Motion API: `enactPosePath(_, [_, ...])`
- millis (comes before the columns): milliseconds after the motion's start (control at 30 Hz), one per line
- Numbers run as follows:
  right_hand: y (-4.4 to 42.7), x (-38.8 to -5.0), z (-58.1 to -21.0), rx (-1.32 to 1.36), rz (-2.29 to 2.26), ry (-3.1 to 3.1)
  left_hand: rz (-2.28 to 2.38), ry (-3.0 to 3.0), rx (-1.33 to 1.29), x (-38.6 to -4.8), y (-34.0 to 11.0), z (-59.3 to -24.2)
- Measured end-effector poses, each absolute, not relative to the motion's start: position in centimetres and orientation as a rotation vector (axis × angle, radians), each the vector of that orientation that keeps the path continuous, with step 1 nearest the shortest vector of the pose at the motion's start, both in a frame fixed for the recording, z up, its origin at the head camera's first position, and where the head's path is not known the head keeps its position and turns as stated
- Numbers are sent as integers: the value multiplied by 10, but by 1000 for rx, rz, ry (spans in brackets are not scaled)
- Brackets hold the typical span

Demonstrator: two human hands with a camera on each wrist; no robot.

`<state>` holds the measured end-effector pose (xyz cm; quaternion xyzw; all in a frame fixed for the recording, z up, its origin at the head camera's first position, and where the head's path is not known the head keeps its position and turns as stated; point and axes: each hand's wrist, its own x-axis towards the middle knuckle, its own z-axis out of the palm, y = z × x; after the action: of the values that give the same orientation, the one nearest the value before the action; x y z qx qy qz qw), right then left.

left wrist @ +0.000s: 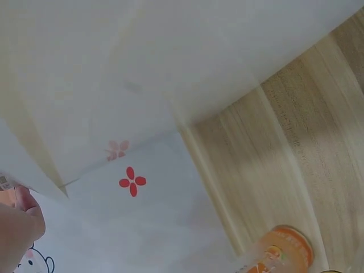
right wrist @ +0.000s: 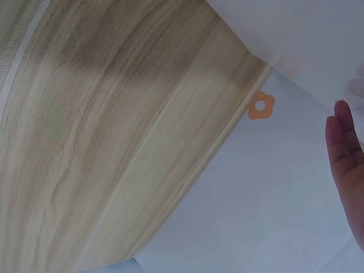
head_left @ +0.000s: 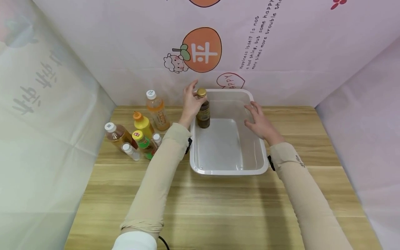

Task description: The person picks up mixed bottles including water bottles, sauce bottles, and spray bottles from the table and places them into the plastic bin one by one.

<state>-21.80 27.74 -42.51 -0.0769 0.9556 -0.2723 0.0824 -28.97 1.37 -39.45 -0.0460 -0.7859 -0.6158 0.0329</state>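
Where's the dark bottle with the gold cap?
In the head view, the dark bottle is at the back left inside the white tub, by the left hand.

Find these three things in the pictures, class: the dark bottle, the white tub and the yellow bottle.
Dark bottle (head_left: 204, 114): head view, on the side of its body.
White tub (head_left: 229, 172): head view, on its near rim.
Yellow bottle (head_left: 143, 124): head view, on its body.
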Motion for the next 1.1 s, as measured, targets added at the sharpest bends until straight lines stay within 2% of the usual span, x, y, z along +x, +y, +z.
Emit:
enactPosePath(433, [274, -219, -425, -239, -810, 2850, -1912, -2451, -124, -289, 7, -395])
enactPosePath(1100, [277, -220, -425, -235, -821, 2831, -1979, -2478, -164, -290, -11, -375])
